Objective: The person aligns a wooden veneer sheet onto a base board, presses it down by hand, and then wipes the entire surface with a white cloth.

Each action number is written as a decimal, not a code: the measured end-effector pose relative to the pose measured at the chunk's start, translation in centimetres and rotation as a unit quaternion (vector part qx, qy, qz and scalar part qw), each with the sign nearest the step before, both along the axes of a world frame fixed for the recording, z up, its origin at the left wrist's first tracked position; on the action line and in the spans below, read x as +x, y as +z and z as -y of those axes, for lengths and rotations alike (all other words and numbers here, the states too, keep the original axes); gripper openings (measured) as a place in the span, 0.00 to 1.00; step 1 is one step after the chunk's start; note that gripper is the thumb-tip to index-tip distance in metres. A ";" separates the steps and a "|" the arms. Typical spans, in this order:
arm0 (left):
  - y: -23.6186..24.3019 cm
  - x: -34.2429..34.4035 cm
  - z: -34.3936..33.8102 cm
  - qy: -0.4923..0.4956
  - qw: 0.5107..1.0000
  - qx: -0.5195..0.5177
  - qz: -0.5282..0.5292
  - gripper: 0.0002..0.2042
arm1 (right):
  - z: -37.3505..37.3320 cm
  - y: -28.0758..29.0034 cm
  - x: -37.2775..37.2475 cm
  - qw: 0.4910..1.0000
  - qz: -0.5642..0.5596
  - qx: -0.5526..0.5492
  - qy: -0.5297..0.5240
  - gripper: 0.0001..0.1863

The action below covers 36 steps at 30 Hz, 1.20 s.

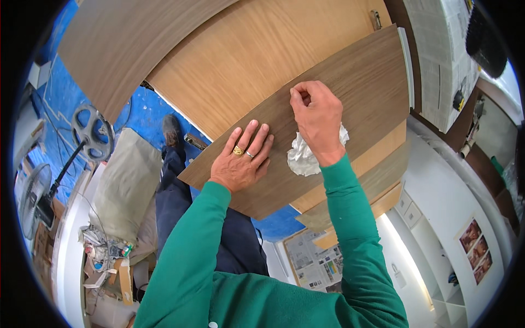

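A brown wood-grain door panel lies slanted in front of me, over a lighter wooden surface. My left hand rests flat on it near the left end, fingers spread, a gold ring and a thin silver-coloured ring on it. Close to the panel's far edge, my right hand is closed in a pinch, thumb against forefinger. Anything between those fingertips is too small or hidden to make out. Beneath my right wrist sits a crumpled white wad, paper or cloth, partly covered by the hand.
Metal hinges show beside the light wood surface. Another brown panel stands at the far left. A pedestal fan, a grey-beige sack and blue floor covering lie leftward. Newspaper is below; white shelving stands right.
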<state>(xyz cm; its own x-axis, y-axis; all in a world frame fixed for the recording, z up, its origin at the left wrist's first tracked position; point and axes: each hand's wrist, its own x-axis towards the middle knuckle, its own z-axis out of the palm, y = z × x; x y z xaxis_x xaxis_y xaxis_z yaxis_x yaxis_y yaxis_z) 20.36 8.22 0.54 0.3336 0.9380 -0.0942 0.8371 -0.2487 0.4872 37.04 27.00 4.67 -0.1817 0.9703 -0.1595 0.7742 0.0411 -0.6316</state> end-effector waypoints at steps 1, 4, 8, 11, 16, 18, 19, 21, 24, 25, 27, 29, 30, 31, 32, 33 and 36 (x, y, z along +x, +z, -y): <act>0.0 -0.1 -0.1 0.001 1.000 -0.001 0.002 0.31 | -0.3 0.0 0.3 1.000 -0.001 0.004 -0.001 0.03; -0.1 0.0 -0.3 0.002 1.000 -0.002 0.005 0.31 | -0.8 0.1 0.4 1.000 -0.001 0.011 -0.015 0.03; -0.2 -0.2 -0.1 0.002 1.000 -0.002 0.000 0.31 | -1.2 0.2 1.0 1.000 0.015 0.001 0.009 0.03; -0.1 -0.1 -0.1 0.001 1.000 -0.005 0.005 0.31 | -4.5 0.4 2.8 0.995 0.020 -0.014 -0.096 0.04; -0.3 0.0 0.1 0.000 1.000 -0.001 0.000 0.32 | -4.6 0.1 3.3 0.999 0.019 0.001 -0.039 0.06; -0.3 -0.2 -0.2 0.003 1.000 -0.002 0.003 0.32 | -5.4 0.6 3.4 0.997 0.020 -0.031 -0.067 0.07; -0.3 -0.1 -0.4 0.005 1.000 -0.002 0.005 0.31 | -5.7 0.4 3.7 0.997 0.016 -0.029 -0.075 0.07; -0.2 0.0 0.0 -0.003 1.000 0.002 -0.001 0.33 | -4.7 0.6 3.5 1.000 0.011 -0.017 -0.008 0.07; -0.5 -0.1 -0.1 -0.006 1.000 0.006 -0.005 0.33 | -5.3 0.7 3.6 1.000 0.018 -0.002 0.007 0.06; -0.5 0.0 -0.1 -0.004 1.000 0.006 -0.005 0.34 | -5.7 0.7 3.9 1.000 0.024 -0.009 -0.010 0.06; -0.3 0.1 0.1 -0.006 1.000 0.006 -0.007 0.34 | -5.7 0.7 3.9 1.000 0.025 -0.011 -0.003 0.05; -0.4 -0.2 -0.1 -0.006 1.000 0.008 -0.010 0.34 | -5.0 0.5 3.4 0.999 0.015 -0.001 0.046 0.05; -0.4 -0.1 -0.1 -0.004 1.000 0.006 -0.009 0.34 | -5.3 0.6 3.6 0.999 0.020 -0.009 0.026 0.05; -0.4 0.0 0.0 -0.001 1.000 0.004 -0.009 0.34 | -5.8 0.7 3.8 0.999 0.026 -0.018 0.007 0.05; -0.3 0.2 0.2 -0.003 1.000 0.002 -0.009 0.34 | -6.0 0.8 3.9 0.999 0.031 -0.027 -0.013 0.05; -0.3 0.1 0.2 -0.007 1.000 0.003 -0.011 0.34 | -5.7 0.8 3.8 0.999 0.031 -0.020 0.012 0.05; -0.4 -0.2 -0.2 -0.011 1.000 0.001 -0.011 0.34 | -4.9 0.6 4.0 0.999 0.040 0.009 0.033 0.05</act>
